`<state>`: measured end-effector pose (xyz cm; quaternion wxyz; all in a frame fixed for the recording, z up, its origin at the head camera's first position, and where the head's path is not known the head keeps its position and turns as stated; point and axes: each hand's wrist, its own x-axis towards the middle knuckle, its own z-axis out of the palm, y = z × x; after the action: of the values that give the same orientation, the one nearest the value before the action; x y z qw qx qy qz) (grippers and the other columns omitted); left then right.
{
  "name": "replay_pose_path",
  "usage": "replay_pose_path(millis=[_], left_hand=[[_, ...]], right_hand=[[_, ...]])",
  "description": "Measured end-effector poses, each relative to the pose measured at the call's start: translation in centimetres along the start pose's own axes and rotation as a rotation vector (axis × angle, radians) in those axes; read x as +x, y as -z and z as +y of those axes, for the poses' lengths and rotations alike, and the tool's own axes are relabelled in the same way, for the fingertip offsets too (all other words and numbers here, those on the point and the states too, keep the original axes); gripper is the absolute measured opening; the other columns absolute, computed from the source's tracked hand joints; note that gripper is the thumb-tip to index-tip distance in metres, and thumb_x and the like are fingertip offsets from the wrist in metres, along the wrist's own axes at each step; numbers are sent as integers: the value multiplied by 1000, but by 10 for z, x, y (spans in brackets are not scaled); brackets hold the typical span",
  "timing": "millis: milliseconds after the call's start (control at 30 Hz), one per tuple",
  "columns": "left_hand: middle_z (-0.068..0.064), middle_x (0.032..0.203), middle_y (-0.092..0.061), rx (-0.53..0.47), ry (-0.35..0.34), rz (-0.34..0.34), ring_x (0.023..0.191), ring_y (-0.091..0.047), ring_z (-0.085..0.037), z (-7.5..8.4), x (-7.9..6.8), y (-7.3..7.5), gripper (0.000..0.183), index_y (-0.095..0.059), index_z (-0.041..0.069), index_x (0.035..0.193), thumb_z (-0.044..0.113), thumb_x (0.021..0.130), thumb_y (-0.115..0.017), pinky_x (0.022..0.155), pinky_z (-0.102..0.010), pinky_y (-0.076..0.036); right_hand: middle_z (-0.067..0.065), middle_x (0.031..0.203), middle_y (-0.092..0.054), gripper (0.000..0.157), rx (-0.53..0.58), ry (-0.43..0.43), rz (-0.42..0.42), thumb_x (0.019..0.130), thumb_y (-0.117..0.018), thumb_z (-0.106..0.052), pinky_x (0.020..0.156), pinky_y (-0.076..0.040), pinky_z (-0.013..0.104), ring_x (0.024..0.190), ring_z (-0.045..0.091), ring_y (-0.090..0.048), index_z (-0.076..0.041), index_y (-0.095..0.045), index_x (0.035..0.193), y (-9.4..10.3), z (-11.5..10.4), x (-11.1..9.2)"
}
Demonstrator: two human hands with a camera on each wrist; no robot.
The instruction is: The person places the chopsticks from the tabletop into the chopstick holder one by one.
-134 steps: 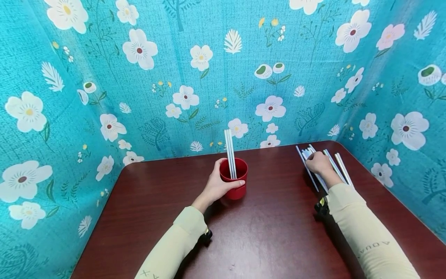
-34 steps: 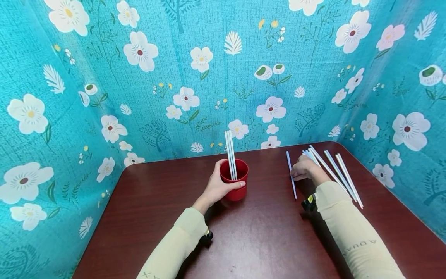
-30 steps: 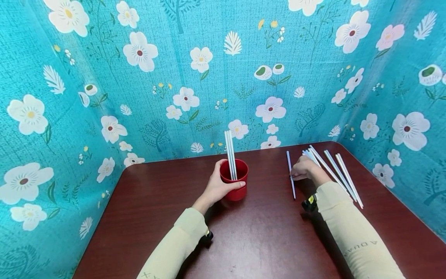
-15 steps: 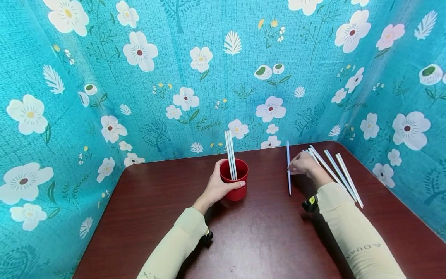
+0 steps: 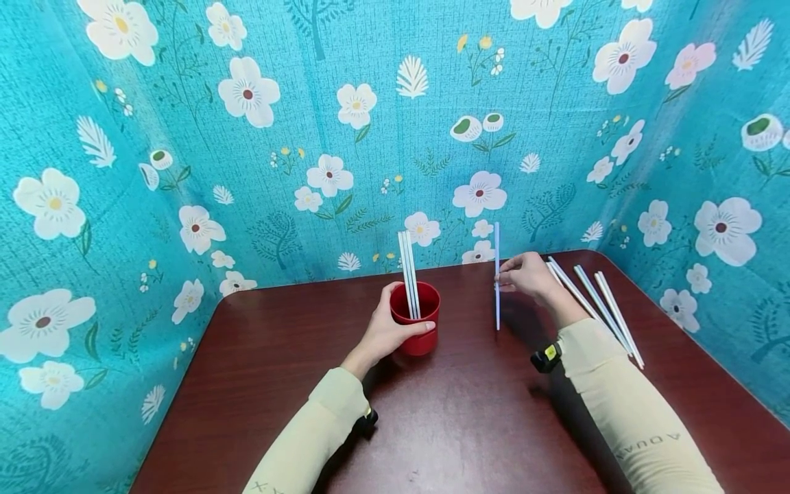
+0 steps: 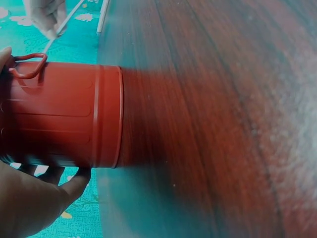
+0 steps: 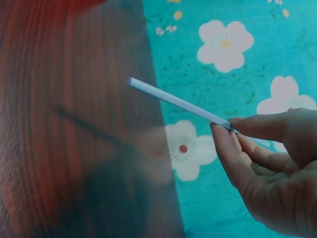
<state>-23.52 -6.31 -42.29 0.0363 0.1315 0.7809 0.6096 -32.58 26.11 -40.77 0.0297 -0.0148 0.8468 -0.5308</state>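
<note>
Red cup (image 5: pixel 424 343) stands upright on the tabletop (image 5: pixel 457 412), the grip of the left hand (image 5: pixel 384 334) clamped around its side; three pale sticks (image 5: pixel 409 271) lean inside. Farther off, the right hand (image 5: pixel 527 277) pinches a bluish stick (image 5: pixel 497 300) above the tabletop. Loose sticks (image 5: pixel 597 300) lie right of that hand; floral cloth (image 5: pixel 395 151) hangs behind.

Approx. "AQUA" in dark ltrs (image 5: pixel 651 446) on R sleeve (image 5: pixel 623 405), "X" on L sleeve (image 5: pixel 308 432), partly unclear
</note>
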Motion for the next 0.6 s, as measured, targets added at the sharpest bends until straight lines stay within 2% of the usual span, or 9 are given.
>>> replay_pose_path(millis=[233, 433, 600], left_hand=[[-10, 147, -50, -11, 1, -14, 134, -46, -30, -1, 1, 2, 93, -31, 15, 153, 18, 80, -89, 89, -47, -58], [-12, 147, -49, -17, -6, -34, 134, -46, -32, 0, 1, 3, 93, -30, 13, 153, 18, 80, -88, 89, -47, -58], [-11, 147, -49, -14, -6, -39, 134, -46, -30, 0, 2, 4, 93, -30, 14, 153, 17, 81, -88, 89, -47, -58]], right_hand=[[30, 104, -66, 26, 30, 65, 35, 96, -66, 2, 73, -62, 32, 80, 21, -74, 20, -61, 114, -7, -27, -3], [30, 105, -67, 23, 27, 131, 53, 97, -67, -1, 71, -62, 30, 80, 23, -75, 16, -62, 112, -12, -49, -7], [29, 104, -69, 22, 97, 208, 66, 96, -68, -2, 71, -62, 29, 78, 20, -75, 14, -63, 111, -18, -64, -9]])
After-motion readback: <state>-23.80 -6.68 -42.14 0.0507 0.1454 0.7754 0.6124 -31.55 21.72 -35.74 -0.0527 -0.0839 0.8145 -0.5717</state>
